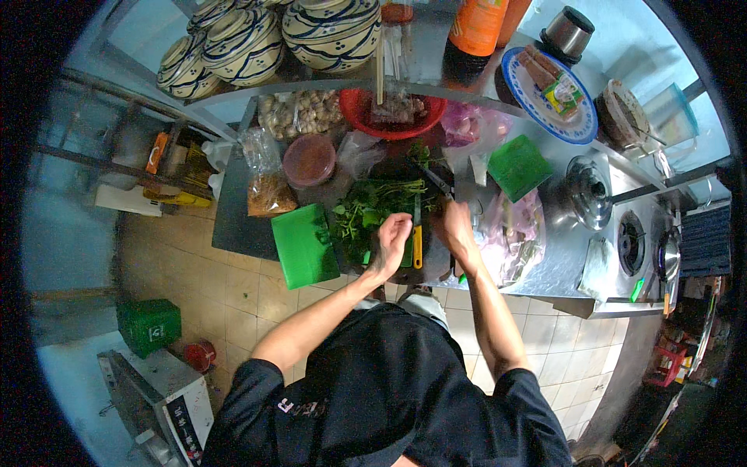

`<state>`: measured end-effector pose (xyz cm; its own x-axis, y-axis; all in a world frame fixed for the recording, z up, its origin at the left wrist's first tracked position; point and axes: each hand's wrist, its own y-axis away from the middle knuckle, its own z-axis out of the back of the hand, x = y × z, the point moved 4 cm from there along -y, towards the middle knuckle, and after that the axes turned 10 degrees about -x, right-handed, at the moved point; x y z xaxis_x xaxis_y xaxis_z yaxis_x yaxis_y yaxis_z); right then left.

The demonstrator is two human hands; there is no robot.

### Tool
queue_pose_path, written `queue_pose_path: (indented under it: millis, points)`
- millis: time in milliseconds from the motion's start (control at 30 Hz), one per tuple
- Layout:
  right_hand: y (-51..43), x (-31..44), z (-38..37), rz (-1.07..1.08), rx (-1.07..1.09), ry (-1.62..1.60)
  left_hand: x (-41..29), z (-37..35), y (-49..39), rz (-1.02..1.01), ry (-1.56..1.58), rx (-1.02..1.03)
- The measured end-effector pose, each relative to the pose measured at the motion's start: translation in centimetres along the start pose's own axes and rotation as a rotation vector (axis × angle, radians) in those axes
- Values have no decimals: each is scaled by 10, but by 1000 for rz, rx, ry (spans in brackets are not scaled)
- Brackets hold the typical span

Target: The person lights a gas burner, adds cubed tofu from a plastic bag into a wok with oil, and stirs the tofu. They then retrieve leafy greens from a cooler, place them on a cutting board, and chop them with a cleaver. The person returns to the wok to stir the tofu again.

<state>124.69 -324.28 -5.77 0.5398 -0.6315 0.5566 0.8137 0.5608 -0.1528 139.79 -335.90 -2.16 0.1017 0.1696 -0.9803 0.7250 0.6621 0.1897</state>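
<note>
Leafy green herbs lie in a heap on the steel worktop, over a green board or tray. My left hand is at the heap's lower right edge, its fingers partly curled; whether it grips anything is hidden. A knife with a yellow handle lies just right of that hand, its blade towards the stems. My right hand is closed on a pair of scissors, whose blades point up and left towards a small herb sprig. A green basket sits at the left front edge.
Behind stand a red basin, a bag of garlic and a lidded tub. To the right are a green container, a pink plastic bag, a glass lid and a gas burner. A shelf holds patterned jars.
</note>
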Motion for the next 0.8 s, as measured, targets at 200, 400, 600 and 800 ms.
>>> queue_pose_path:
  millis: [200,400,600,800]
  points:
    - [25,59,25,93,239,-286,53,-28,-8,789,716,-63]
    - [-35,11,-7,162,-133,122,63,-18,-8,800,785,-92]
    - [-65,-14,-39,446,-44,169,63,-12,0,807,775,-22]
    - [-64,-20,-30,368,265,328,66,-7,2,776,754,2]
